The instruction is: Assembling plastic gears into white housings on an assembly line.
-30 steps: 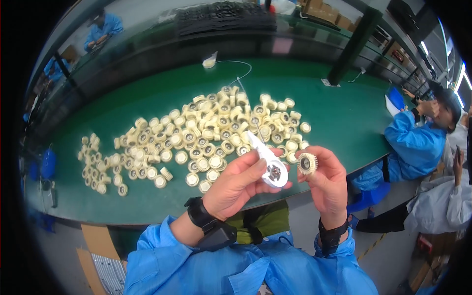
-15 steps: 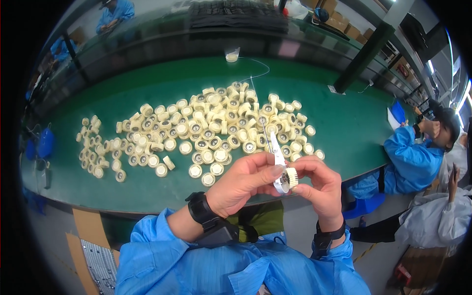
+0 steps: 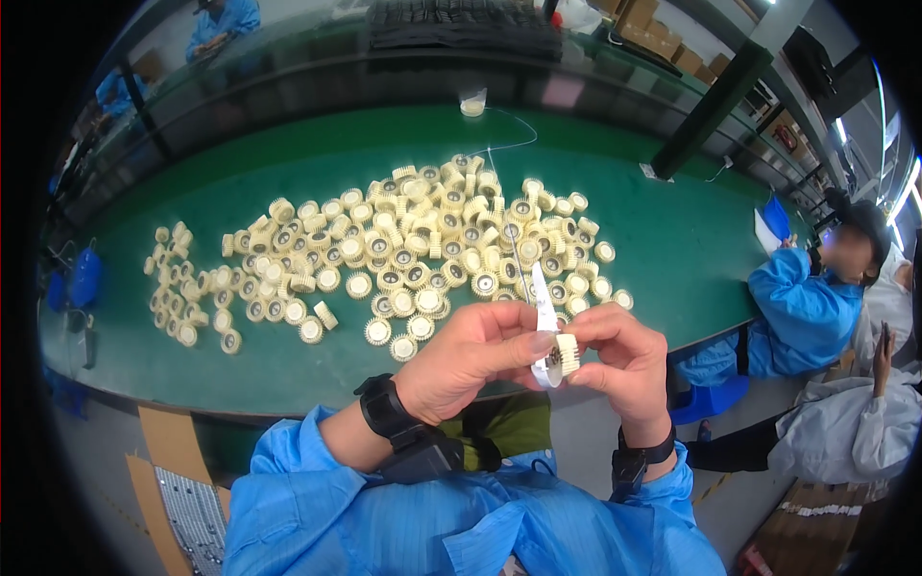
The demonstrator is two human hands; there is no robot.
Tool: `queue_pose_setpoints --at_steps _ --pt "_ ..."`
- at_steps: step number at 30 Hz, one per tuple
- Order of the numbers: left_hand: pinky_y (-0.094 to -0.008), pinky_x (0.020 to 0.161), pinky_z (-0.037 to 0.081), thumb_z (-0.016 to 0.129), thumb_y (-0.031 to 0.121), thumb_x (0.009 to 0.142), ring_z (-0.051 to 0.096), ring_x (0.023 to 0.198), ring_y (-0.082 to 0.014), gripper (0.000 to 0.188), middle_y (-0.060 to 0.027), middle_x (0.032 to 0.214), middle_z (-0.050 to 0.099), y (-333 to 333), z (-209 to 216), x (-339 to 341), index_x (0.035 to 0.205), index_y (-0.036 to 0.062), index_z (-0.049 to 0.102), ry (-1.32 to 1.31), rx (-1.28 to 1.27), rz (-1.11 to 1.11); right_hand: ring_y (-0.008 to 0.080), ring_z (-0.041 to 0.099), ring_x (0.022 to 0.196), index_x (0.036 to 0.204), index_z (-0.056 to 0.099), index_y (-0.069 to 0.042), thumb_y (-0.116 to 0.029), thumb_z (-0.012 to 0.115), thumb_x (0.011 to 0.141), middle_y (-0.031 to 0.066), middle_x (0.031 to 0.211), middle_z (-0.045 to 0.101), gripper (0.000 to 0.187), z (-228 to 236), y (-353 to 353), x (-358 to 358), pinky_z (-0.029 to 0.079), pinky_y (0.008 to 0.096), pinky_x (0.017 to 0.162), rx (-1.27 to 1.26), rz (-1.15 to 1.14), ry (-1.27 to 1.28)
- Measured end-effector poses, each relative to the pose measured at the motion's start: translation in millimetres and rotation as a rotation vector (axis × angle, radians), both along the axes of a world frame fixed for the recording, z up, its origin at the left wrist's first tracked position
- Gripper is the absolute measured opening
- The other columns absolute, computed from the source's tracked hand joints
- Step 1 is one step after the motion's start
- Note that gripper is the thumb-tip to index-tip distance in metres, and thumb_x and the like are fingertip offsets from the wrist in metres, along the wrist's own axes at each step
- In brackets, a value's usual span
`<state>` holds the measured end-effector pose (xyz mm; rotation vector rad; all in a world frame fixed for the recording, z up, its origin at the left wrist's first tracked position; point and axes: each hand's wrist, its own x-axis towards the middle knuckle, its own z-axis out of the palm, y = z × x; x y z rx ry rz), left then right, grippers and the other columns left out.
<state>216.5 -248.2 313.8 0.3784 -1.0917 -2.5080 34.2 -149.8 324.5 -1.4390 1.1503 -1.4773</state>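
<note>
Close to the table's front edge, my two hands meet. My left hand [image 3: 480, 353] is closed, thumb and fingers pinching a narrow white strip [image 3: 545, 305] whose lower end curves round beside the wheel. My right hand [image 3: 619, 350] grips a small cream toothed wheel [image 3: 569, 354] between thumb and fingers, its dark centre turned toward the left hand. Wheel and strip are touching or nearly so; the fingers partly hide where they meet. Just beyond the hands lies a wide heap of similar toothed wheels [image 3: 423, 235], some showing dark metal centres.
The heap covers much of the green table [image 3: 288, 374]. A thin cord [image 3: 519, 122] runs from beside a small clear cup [image 3: 473, 104] toward the heap. At the right sits a co-worker in blue [image 3: 807, 302]. A dark post [image 3: 713, 113] rises from the far right side.
The view has shifted slightly. Both hands keep their hold; the wheel and the strip's lower end have turned a little. At the right, the co-worker's hand has come down from the head.
</note>
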Motion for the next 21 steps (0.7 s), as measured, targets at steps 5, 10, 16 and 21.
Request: queue_pose_setpoints --at_steps 5,10,16,21 --pt "-0.0228 0.07 0.053 0.065 0.024 0.089 0.063 0.081 -0.0102 0.028 -0.0047 0.091 0.064 0.9 3.7 -0.8 0.102 0.0005 0.058 -0.018 -0.004 -0.005 0.0156 0.058 0.088 0.105 0.064 0.005 0.002 0.077 0.069 0.0131 0.107 0.058 0.039 -5.8 1.5 -1.3 0.05 0.0289 0.08 -0.009 0.029 -0.065" --pt "-0.0228 0.069 0.053 0.066 0.025 0.088 0.063 0.079 -0.0103 0.027 -0.0051 0.09 0.064 1.6 1.7 -0.5 0.098 0.0011 0.058 -0.049 -0.013 0.0 0.0154 0.058 0.086 0.104 0.065 0.005 0.001 0.078 0.068 0.012 0.104 0.058 0.039 -1.2 1.5 -0.5 0.05 0.0288 0.079 -0.002 -0.014 0.098" --pt "-0.0226 0.068 0.053 0.067 0.026 0.088 0.063 0.078 -0.0101 0.028 -0.0052 0.09 0.064 1.7 6.3 5.1 0.097 0.0009 0.058 -0.053 -0.029 -0.003 0.0152 0.059 0.084 0.103 0.065 0.004 0.0 0.078 0.068 0.0113 0.102 0.059 0.038 6.5 1.0 -2.4 0.05 0.0272 0.078 0.047 0.076 0.045" --pt "-0.0231 0.068 0.053 0.068 0.028 0.087 0.065 0.078 -0.0121 0.031 -0.0065 0.09 0.065 -0.2 5.0 1.6 0.097 0.0002 0.059 -0.018 -0.01 -0.038 0.0156 0.059 0.085 0.103 0.064 0.006 0.0 0.078 0.068 0.0118 0.102 0.058 0.038 4.3 0.9 -1.8 0.05 0.0278 0.079 0.053 0.064 -0.003"
